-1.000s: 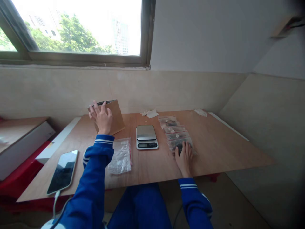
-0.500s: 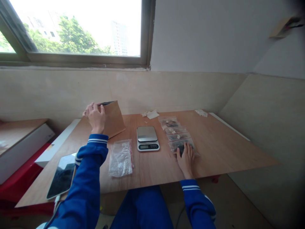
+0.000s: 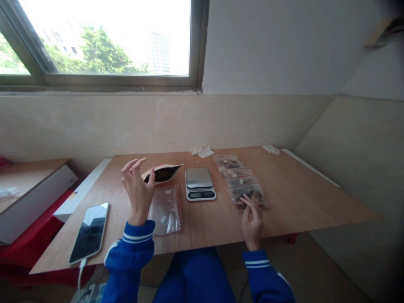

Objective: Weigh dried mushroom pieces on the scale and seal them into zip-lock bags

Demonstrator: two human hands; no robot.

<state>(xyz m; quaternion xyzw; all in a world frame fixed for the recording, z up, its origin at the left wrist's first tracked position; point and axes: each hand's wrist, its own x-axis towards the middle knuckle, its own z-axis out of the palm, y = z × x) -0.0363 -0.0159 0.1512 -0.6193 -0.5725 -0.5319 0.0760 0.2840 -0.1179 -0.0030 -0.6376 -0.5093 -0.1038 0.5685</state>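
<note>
My left hand [image 3: 137, 187] is open, thumb and fingers apart, beside a brown kraft paper bag [image 3: 170, 167]. The bag lies on the table with its dark mouth gaping towards me, and my hand hides its left end. Just in front of it are flat clear zip bags [image 3: 164, 210] with red seals. My right hand [image 3: 252, 219] has two fingers stretched out over the front edge of the nearest filled zip bag [image 3: 257, 194], which holds dark and brown pieces. Whether the fingertips press on it, I cannot tell.
A white kitchen scale [image 3: 199, 180] with a bare steel plate stands mid-table. Several filled zip bags [image 3: 227, 160] overlap in a row to its right. A phone on a cable [image 3: 90, 231] lies at left. Paper scraps [image 3: 205, 152] sit by the back wall.
The paper bag has gone from standing in my left hand to lying down, and that hand has let go, moving lower and right. My right hand has drawn back towards me off the nearest bag.
</note>
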